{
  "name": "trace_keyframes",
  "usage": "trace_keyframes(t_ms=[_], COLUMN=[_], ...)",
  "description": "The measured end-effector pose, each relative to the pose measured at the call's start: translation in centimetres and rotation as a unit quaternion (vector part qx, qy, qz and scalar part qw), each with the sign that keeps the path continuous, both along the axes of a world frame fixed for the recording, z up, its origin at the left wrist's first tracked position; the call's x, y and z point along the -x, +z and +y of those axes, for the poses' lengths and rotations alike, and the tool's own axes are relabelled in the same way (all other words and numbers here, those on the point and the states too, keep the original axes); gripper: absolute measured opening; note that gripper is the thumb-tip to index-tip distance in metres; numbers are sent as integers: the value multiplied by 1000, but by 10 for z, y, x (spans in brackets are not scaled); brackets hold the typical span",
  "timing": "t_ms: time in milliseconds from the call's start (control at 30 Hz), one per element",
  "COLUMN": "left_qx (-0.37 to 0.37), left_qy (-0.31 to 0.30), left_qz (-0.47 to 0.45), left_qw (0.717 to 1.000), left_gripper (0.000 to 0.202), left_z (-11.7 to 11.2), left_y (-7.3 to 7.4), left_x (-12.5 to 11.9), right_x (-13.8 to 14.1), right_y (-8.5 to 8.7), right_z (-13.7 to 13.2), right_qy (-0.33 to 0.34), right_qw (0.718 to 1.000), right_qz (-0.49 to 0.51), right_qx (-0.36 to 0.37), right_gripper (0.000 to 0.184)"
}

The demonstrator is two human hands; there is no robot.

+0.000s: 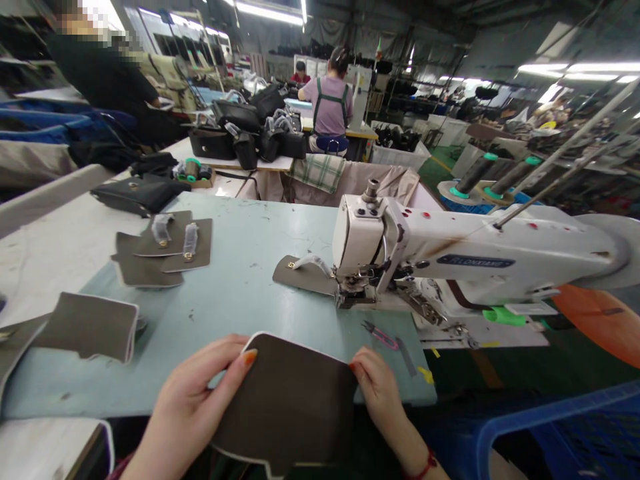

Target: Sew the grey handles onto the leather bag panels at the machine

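Note:
A dark brown leather-like panel (295,400) with a pale edge is held up over the front of the table. My left hand (200,393) pinches its upper left corner, thumb on the face. At its upper right corner, my right hand (377,387) grips the edge with closed fingers. Beyond them stands a white sewing machine (450,233). Partly under its head lies a brown flap (305,277) with a plastic-wrapped strap and gold-coloured hardware. Pink-handled thread snips (383,335) rest right of the panel, near my right hand.
Brown panels (95,327) lie at the left, with strapped flaps (187,243) behind them. A black bag (140,193) sits farther back. A blue crate (560,427) stands low at the right. Thread cones (473,177) rise behind the machine. Other people (330,100) work beyond.

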State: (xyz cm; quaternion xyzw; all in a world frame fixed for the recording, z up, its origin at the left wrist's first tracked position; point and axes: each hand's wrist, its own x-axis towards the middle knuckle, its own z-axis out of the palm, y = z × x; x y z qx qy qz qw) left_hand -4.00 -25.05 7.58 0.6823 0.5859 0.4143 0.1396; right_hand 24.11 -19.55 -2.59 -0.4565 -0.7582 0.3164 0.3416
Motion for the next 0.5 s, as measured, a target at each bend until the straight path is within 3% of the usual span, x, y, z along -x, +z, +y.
trace_keyframes(t_ms=[67, 133, 200, 267, 333, 400, 433, 467, 500], left_qx=[-35, -64, -85, -80, -24, 71, 105, 149, 209], left_qy=[14, -17, -71, -119, -143, -106, -45, 22, 68], left_qz=[48, 94, 141, 173, 150, 57, -14, -99, -197], left_qw=[998, 993, 984, 974, 978, 990, 993, 984, 955], left_gripper=[11, 13, 22, 26, 23, 24, 27, 33, 39], left_z=[-6, -10, -13, -15, -22, -35, -43, -51, -59], left_y=[8, 10, -2, -29, -68, -110, -128, -144, -155], left_x=[10, 6, -11, -32, -48, -53, -52, -51, -49], right_x=[-8, -2, 16, 39, 57, 65, 65, 63, 60], right_y=[-10, -8, -1, 3, -4, -16, -22, -26, -27], right_z=[0, -4, -13, -25, -35, -43, -45, -46, -46], right_qy=[-63, -102, -75, 2, 37, 22, 10, 6, 8], right_qw=[998, 990, 968, 914, 873, 875, 886, 898, 913], right_qz=[10, 62, 151, 229, 248, 223, 203, 180, 156], right_qx=[27, 74, 186, 334, 417, 428, 417, 401, 377], right_gripper=[38, 34, 45, 58, 61, 56, 52, 49, 46])
